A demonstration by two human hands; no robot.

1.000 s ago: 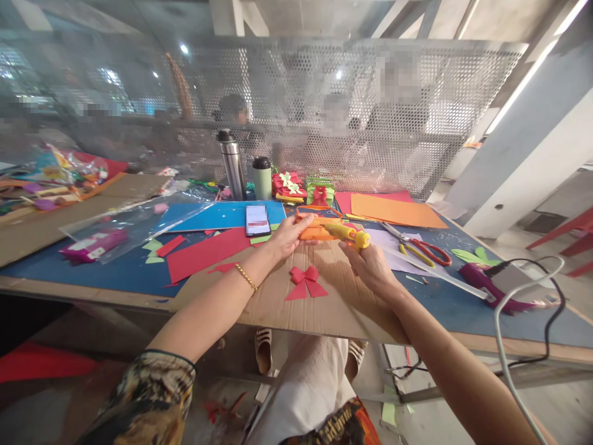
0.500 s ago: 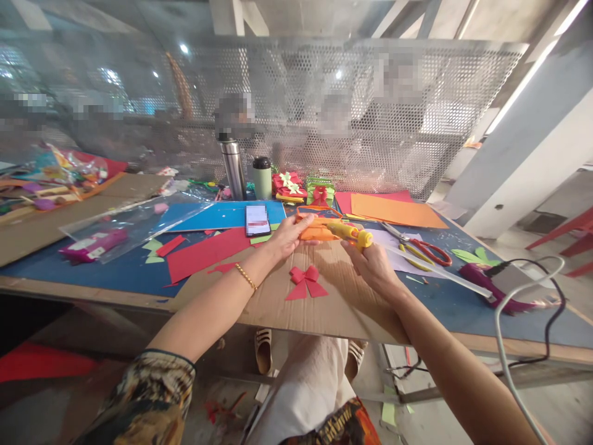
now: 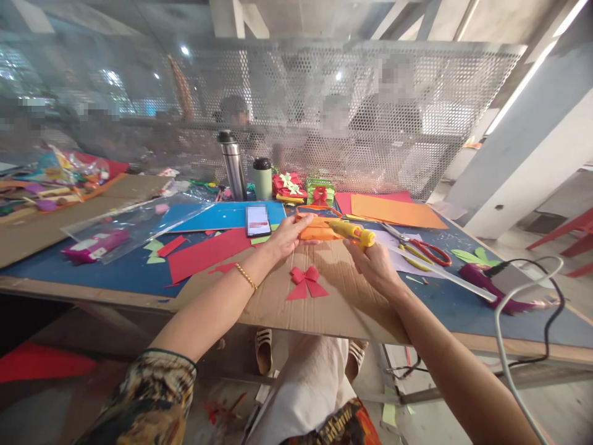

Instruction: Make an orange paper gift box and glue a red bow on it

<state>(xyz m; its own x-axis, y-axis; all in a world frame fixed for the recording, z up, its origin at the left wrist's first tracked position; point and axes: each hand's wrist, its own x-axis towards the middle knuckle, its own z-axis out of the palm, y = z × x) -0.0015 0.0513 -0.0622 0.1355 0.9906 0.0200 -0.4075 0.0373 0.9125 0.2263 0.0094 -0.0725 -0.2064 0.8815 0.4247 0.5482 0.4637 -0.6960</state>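
My left hand [image 3: 291, 237] grips the left end of a small orange paper basket [image 3: 315, 232], whose strip handle loops up at the back. In my right hand [image 3: 372, 262] is a yellow glue gun [image 3: 354, 233] with a long clear glue stick [image 3: 445, 273] trailing out behind it. Its nozzle points left at the front of the basket; whether the tip touches the paper I cannot tell. On the cardboard sheet [image 3: 269, 315] below them lies a red paper bow [image 3: 307, 283].
Right of my hands are red-handled scissors [image 3: 428, 250] and a purple-wrapped power adapter [image 3: 482, 284] with cables. A phone [image 3: 257, 221], red paper [image 3: 208, 253] and blue board [image 3: 208, 215] lie left. Behind stand a steel flask [image 3: 233, 167], a green bottle [image 3: 262, 179] and finished paper baskets [image 3: 319, 193].
The glue gun has shifted very slightly to the right along with my right hand. My left hand and the orange basket look almost unmoved.
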